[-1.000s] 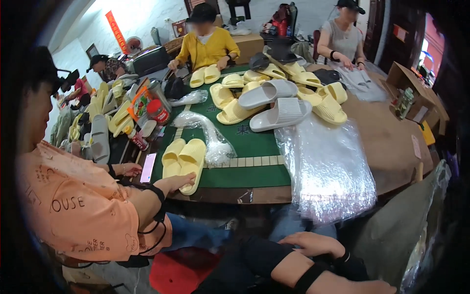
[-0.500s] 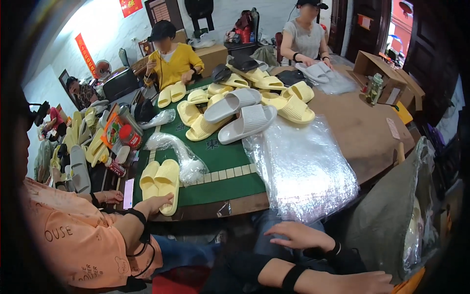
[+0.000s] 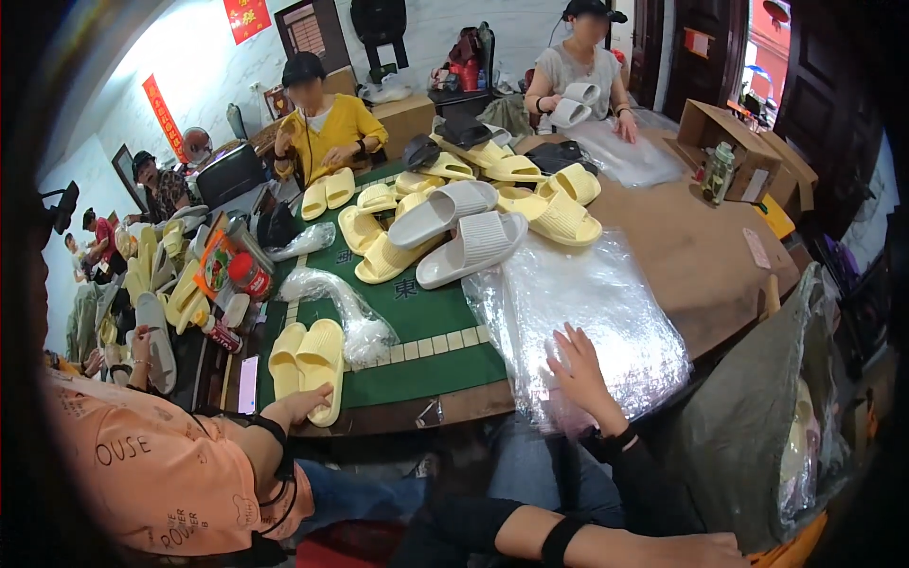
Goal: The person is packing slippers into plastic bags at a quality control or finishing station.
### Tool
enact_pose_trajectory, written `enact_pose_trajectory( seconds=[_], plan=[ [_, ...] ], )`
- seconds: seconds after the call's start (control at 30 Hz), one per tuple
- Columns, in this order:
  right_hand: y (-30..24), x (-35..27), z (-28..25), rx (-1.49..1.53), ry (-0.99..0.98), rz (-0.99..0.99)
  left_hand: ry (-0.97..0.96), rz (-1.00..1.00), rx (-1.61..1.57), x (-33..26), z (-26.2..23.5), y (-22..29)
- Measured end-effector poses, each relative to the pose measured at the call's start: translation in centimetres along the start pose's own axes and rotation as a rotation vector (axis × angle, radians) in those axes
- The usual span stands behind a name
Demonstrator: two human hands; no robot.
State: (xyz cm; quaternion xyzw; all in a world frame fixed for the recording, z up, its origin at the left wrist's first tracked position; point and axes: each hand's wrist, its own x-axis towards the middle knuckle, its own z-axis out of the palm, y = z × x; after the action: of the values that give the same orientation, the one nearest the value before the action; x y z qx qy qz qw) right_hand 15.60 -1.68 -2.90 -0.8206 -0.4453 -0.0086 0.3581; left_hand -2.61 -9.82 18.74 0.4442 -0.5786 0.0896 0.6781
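Right hand [image 3: 579,371], fingers spread open, rests flat on stack of clear plastic bags [image 3: 578,317], centre frame. Judged light, limp, slippery; pinch one edge. Left hand: state cannot tell.

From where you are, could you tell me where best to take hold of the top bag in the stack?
Probably its near edge, from your side. The stack lies flat on the table, with nothing raised to grab, and that edge reaches the table's rim beside the right hand, resting open on it. Pinch one layer there.
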Motion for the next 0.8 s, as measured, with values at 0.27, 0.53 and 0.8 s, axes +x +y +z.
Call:
enact_pose_trajectory(
  seconds=[0.27, 0.53, 0.8],
  plan=[
    [1.3, -0.9, 2.6, -0.098, -0.109, 0.074, -0.089, -0.02, 0.129, 0.1, -1.1, -0.7],
    [2.0, -1.3, 3.2, -0.104, -0.058, 0.06, -0.026, -0.103, -0.009, -0.1, -1.2, -1.5],
    [1.5, -1.3, 3.2, -0.11, -0.068, 0.079, -0.002, -0.111, 0.009, 0.2, -1.4, -1.9]
  ],
)
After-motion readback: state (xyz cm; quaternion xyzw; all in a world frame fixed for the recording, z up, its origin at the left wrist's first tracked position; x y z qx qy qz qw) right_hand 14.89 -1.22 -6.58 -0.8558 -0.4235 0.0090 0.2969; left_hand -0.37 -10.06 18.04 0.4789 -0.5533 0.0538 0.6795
